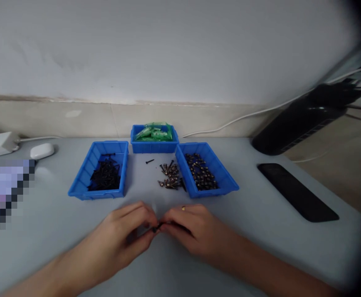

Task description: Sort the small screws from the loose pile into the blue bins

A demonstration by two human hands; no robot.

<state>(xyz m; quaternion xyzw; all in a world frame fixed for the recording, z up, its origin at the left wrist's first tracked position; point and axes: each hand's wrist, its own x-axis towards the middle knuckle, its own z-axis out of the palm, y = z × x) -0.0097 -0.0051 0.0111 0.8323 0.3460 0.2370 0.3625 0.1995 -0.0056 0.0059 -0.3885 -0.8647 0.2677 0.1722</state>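
My left hand (127, 233) and my right hand (189, 227) meet fingertip to fingertip low over the grey table (261, 231). Between the fingertips is a small dark screw (158, 226), pinched by both hands. A ring shows on a finger of my right hand. Just beyond my hands lies a loose pile of brownish screws (170, 176), and a single black screw (150, 161) lies apart behind it.
Three blue trays stand behind the hands: a left tray (87, 190) with black screws, a right tray (226, 181) with brownish screws, a rear tray (154, 146) with green packets. A black flat object (296, 191) lies right, a white mouse (42, 150) left.
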